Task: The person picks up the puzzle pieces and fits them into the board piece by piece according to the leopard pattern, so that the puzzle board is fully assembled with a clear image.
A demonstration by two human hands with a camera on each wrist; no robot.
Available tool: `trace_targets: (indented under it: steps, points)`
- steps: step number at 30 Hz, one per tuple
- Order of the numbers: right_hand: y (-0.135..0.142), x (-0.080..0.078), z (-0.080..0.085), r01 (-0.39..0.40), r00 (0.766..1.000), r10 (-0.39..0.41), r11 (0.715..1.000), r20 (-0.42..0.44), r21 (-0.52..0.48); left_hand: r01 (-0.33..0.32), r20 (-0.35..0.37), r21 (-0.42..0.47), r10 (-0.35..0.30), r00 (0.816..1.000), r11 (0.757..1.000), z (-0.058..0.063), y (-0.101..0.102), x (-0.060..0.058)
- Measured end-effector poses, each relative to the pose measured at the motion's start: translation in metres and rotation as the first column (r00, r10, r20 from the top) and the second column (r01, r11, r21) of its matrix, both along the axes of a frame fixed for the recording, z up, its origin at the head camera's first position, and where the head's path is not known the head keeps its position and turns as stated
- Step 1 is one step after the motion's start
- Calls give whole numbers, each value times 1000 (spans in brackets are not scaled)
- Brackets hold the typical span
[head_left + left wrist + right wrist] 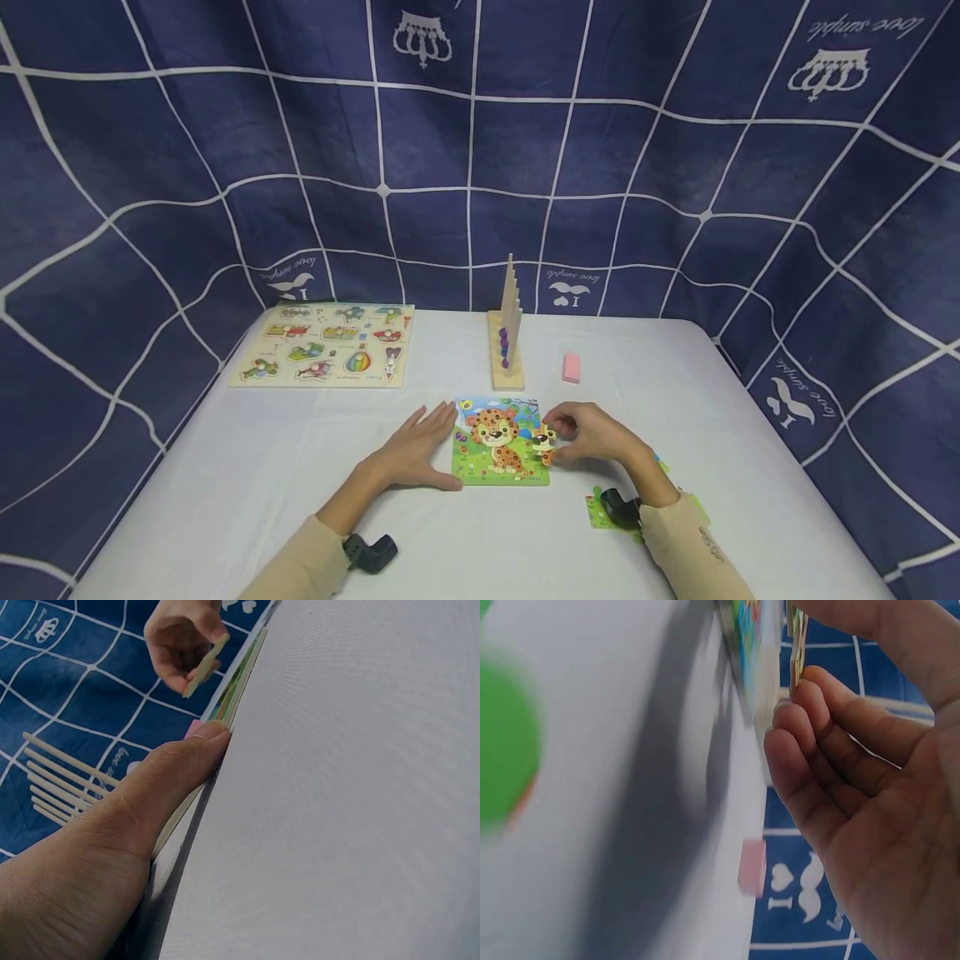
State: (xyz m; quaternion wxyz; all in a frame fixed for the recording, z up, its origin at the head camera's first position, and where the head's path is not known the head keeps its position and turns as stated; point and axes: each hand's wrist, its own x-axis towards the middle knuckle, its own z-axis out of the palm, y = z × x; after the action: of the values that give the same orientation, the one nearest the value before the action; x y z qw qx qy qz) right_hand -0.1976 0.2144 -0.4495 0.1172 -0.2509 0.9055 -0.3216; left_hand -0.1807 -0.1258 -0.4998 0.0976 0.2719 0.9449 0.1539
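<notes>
A square puzzle board point(480, 477) with a spotted leopard cub picture lies at the middle of the table. My left hand point(415, 452) rests along its left side, fingers spread and fairly straight, and the thumb point(187, 754) lies at the near left corner. Over the board's right edge, my right hand point(597, 433) pinches a puzzle piece point(544, 443) that carries part of a leopard picture. In the left wrist view this piece point(206, 666) is seen edge-on between thumb and fingers, tilted and off the table. Its edge point(798, 660) also shows in the right wrist view.
Loose puzzle pieces point(600, 512) lie beneath and beside my right forearm. Behind the board stands a wooden peg stand point(508, 382) with upright rods and purple beads. A pink block point(572, 367) sits right of it. A knobbed vehicle puzzle point(341, 381) lies at the back left.
</notes>
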Motion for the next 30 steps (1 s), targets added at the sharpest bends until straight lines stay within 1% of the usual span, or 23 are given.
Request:
trace_targets:
  steps: [6, 13, 17, 19, 24, 30]
  points:
    - [-20, -4, 1, -27, 999, 27, 999, -21, -17, 3, -7, -5, -3, 1000, 1000, 1, 0, -1]
    - [-44, -6, -2, -51, 998, 52, 999, -29, 12, 8, -3, -4, -8, 1000, 1000, 1, -1, 0]
    - [-55, -8, -4, -44, 999, 45, 998, -26, 45, 12, 0, 4, -12, 1000, 1000, 1, 0, 0]
    - [-59, -9, -5, -31, 999, 33, 997, -31, 64, 12, -3, -1, -12, 1000, 1000, 1, 0, 0]
    - [-67, -11, -5, -27, 998, 31, 996, -52, 87, 23, -17, 5, -23, 1000, 1000, 0, -1, 1]
    - [-72, -13, -6, -29, 998, 35, 994, -47, 108, 32, -27, 11, -31, 999, 999, 0, -1, 1]
